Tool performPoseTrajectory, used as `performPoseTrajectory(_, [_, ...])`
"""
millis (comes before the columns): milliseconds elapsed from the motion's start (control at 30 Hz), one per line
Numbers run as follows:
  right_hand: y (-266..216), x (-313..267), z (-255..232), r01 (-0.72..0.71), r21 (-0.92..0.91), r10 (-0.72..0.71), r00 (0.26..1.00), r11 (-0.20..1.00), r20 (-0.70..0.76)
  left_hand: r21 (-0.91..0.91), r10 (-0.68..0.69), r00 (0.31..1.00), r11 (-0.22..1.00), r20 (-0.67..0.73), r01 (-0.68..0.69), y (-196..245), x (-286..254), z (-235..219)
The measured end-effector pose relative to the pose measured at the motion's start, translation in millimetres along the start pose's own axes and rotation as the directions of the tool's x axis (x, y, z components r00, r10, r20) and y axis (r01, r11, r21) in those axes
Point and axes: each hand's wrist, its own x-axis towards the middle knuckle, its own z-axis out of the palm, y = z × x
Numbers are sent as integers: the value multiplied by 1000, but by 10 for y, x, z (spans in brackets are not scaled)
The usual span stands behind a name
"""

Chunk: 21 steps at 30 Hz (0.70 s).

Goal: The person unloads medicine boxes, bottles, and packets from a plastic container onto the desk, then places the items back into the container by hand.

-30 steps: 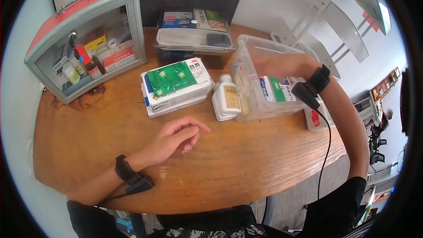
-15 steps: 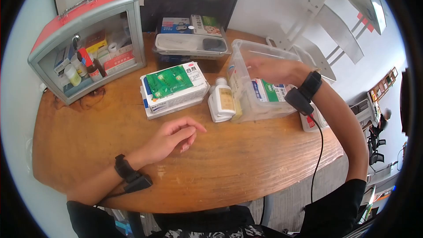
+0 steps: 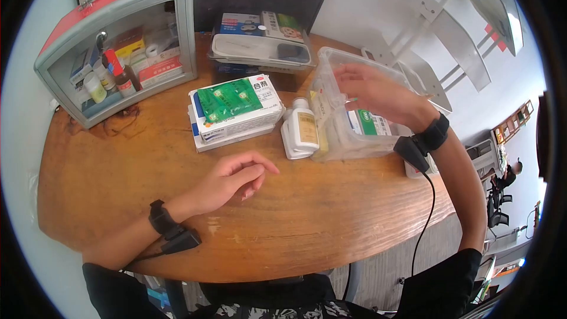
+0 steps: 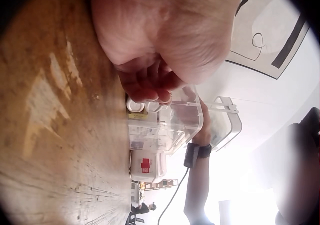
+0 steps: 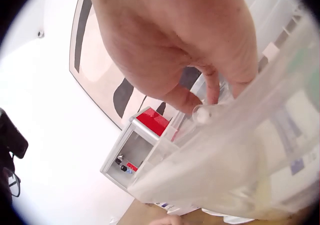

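My right hand is inside the upper part of the clear plastic bin. In the right wrist view its thumb and fingers pinch a small clear, round-ended object; what it is I cannot tell. Below the hand, a white-and-green box lies in the bin. My left hand rests on the table, fingers loosely curled and holding nothing. White bottles stand against the bin's left side. Left of them lie stacked white boxes with a green packet on top.
A red-and-silver case with a clear front holds bottles and boxes at the back left. Behind the stacked boxes is a lidded container with boxes on it. A small white container sits right of the bin.
My right hand has risen from deeper in the bin, and more of its fingers show. The left hand stays nearly where it was.
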Motion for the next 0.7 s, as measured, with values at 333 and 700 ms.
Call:
performPoseTrajectory(333, [-573,-275,-162,341,-840,-669,743,423,-36,3,21,1000,1000,12,-21,-6,8,-3])
performPoseTrajectory(700, [-447,744,463,393,-877,-325,897,278,299,4,-29,999,1000,-23,29,34,-16,27])
